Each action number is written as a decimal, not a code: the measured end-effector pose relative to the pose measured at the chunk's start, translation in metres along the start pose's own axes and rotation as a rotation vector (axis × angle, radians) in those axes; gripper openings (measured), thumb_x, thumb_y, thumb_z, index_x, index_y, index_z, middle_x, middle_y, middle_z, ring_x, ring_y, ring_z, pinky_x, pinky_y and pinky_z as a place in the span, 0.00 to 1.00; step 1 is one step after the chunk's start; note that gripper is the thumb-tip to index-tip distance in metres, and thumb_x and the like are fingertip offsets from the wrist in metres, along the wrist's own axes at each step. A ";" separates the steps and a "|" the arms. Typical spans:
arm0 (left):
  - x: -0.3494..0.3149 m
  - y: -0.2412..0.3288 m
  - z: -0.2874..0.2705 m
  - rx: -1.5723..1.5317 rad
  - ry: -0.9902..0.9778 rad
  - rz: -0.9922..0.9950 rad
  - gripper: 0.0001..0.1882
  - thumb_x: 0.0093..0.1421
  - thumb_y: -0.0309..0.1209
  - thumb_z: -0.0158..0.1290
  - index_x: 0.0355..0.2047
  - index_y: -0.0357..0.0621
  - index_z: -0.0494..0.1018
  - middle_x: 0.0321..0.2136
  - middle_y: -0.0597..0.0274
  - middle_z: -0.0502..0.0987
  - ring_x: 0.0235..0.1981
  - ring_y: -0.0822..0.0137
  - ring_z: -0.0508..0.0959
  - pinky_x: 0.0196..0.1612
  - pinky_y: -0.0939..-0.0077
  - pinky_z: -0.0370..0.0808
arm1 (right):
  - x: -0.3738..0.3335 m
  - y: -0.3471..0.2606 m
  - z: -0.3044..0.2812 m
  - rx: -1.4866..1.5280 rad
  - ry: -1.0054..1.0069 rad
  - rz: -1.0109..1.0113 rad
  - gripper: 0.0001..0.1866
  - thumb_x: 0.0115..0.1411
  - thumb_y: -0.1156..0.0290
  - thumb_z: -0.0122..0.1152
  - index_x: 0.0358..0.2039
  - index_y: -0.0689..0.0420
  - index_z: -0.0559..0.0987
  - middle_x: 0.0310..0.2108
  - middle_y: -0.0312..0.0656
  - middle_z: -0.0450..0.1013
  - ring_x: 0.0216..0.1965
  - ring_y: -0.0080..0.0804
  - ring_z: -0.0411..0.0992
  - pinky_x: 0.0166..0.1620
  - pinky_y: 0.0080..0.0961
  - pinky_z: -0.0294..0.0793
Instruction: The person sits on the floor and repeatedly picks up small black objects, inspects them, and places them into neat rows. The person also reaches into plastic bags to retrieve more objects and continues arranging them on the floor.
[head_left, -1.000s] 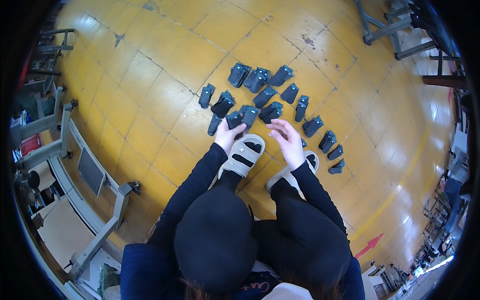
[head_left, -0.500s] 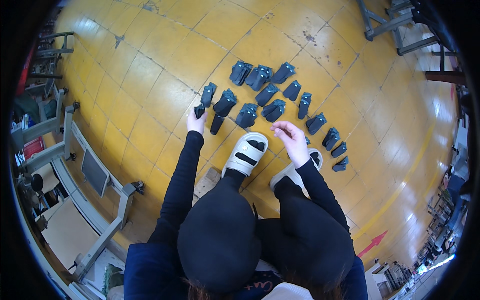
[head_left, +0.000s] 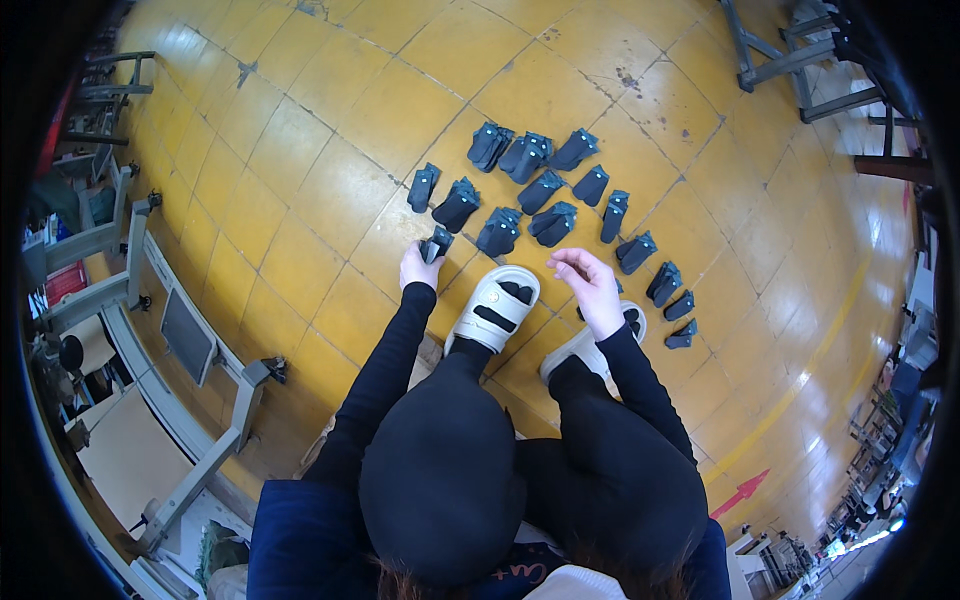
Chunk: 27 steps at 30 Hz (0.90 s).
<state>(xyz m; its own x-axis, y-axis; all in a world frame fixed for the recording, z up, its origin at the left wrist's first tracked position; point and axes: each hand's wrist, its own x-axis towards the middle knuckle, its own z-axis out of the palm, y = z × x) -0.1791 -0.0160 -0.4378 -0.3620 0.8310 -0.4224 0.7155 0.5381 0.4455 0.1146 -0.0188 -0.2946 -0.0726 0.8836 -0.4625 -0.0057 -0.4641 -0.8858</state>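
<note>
My left hand (head_left: 419, 268) is closed on a dark, flat pad-like piece (head_left: 437, 242) with a pale spot; whether it is one piece or several I cannot tell. Just beyond it lie a small dark bundle (head_left: 423, 188) and a thicker dark stack (head_left: 457, 205). My right hand (head_left: 592, 284) hovers above the right slipper, its fingers loosely curved and apart, with nothing seen in them. Nearest to it on the far side is a dark stack (head_left: 553, 223). Part of another dark piece (head_left: 619, 286) peeks out beside that hand, mostly hidden.
Several more dark stacks (head_left: 530, 157) spread over the yellow tiled floor (head_left: 330, 110), trailing right to a small one (head_left: 681, 334). My feet wear cream slippers (head_left: 497, 310). A grey metal frame (head_left: 225, 400) stands on the left; metal legs (head_left: 790, 48) stand at the far right.
My left hand has moved right and nearer to me with its dark piece, reaching where a separate dark piece lay. My right hand has barely shifted. The view has tilted slightly.
</note>
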 end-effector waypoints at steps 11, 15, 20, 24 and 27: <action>-0.067 0.074 -0.070 -1.407 -0.736 -0.280 0.20 0.63 0.34 0.47 0.53 0.41 0.61 0.42 0.63 0.70 0.42 0.67 0.73 0.43 0.68 0.74 | 0.000 -0.004 0.006 -0.004 -0.067 0.001 0.10 0.61 0.76 0.52 0.42 0.65 0.74 0.36 0.37 0.75 0.36 0.20 0.69 0.44 0.18 0.68; -0.081 0.099 -0.068 -1.456 -0.993 -0.295 0.20 0.64 0.33 0.47 0.54 0.40 0.61 0.42 0.60 0.71 0.47 0.63 0.72 0.46 0.61 0.74 | -0.003 -0.009 0.009 -0.026 -0.089 0.032 0.10 0.60 0.75 0.54 0.42 0.64 0.75 0.35 0.37 0.75 0.36 0.19 0.70 0.43 0.17 0.68; -0.088 0.113 -0.065 -1.342 -1.101 -0.286 0.18 0.63 0.30 0.48 0.53 0.40 0.63 0.44 0.58 0.73 0.47 0.64 0.74 0.46 0.63 0.75 | -0.006 -0.012 0.013 -0.081 -0.089 0.008 0.11 0.58 0.71 0.59 0.40 0.63 0.77 0.30 0.34 0.75 0.32 0.17 0.70 0.37 0.16 0.69; -0.095 0.123 -0.072 -1.287 -1.146 -0.229 0.18 0.62 0.32 0.50 0.50 0.39 0.64 0.41 0.59 0.74 0.42 0.69 0.75 0.42 0.73 0.74 | -0.008 -0.013 0.016 -0.069 -0.096 0.022 0.10 0.58 0.71 0.59 0.38 0.62 0.77 0.29 0.34 0.75 0.31 0.17 0.71 0.37 0.16 0.69; -0.096 0.123 -0.072 -1.267 -1.163 -0.218 0.19 0.62 0.32 0.50 0.52 0.40 0.63 0.41 0.60 0.74 0.43 0.69 0.75 0.43 0.72 0.75 | -0.008 -0.010 0.017 -0.070 -0.102 0.024 0.09 0.57 0.72 0.60 0.36 0.62 0.77 0.29 0.33 0.74 0.31 0.17 0.70 0.36 0.16 0.69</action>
<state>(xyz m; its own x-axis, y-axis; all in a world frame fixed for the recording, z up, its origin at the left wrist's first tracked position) -0.0995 -0.0189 -0.2855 0.6119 0.5129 -0.6021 -0.3657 0.8585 0.3596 0.0986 -0.0218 -0.2816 -0.1729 0.8596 -0.4808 0.0664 -0.4769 -0.8764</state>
